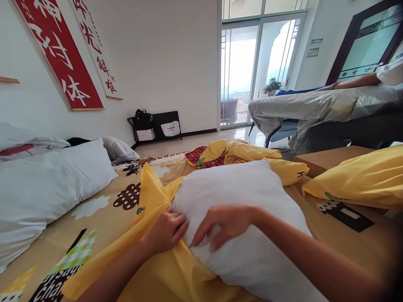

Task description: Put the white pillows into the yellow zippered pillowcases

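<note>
Both L hand (pixel 166 230) & R hand (pixel 225 222) are held low over the bed (pixel 105 228), approx. mid-view. By the L, w/ fingers curled closed & forearm angled up from bottom left, the yellow pillowcase (pixel 185 268) is gripped near the left edge of the white pillow (pixel 242 188). The R is arched over the pillow, wrist bent, thumb & index parted, tips pointed down; contact can't be told. The pillow is laid partly on the pillowcase.
</note>
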A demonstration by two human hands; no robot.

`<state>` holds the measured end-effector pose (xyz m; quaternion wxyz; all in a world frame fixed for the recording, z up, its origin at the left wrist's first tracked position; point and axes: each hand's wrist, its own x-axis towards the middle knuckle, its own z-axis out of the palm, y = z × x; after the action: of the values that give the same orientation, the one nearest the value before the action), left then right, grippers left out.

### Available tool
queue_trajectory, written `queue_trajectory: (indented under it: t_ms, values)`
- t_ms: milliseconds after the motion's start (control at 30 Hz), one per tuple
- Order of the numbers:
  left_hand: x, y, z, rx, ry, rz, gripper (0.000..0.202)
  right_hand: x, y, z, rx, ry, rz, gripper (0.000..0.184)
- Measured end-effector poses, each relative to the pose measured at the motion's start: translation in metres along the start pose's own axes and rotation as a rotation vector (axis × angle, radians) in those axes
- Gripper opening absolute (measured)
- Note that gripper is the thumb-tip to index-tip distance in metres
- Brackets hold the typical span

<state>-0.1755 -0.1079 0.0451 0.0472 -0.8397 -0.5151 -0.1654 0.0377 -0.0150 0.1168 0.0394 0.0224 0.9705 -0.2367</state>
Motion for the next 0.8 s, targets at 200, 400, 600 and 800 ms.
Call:
queue_trajectory:
  t_ms: [200,400,600,800]
  values:
    - [-0.003,0.013,-0.002,0.112,-0.061,-0.060,0.033,-0.012,0.089,-0.065,-0.247,0.571,0.688,0.077]
    - [0.010,0.011,-0.015,0.216,0.095,-0.297,0.009,-0.003,0.105,-0.033,-0.238,0.335,0.777,0.073]
    - [0.056,-0.028,-0.027,0.355,0.048,-0.539,0.033,0.002,0.054,-0.018,-0.392,0.321,0.703,0.053]
    - [0.090,-0.034,-0.051,0.300,0.119,-0.501,0.022,0.004,-0.004,-0.002,-0.545,0.391,0.685,0.017]
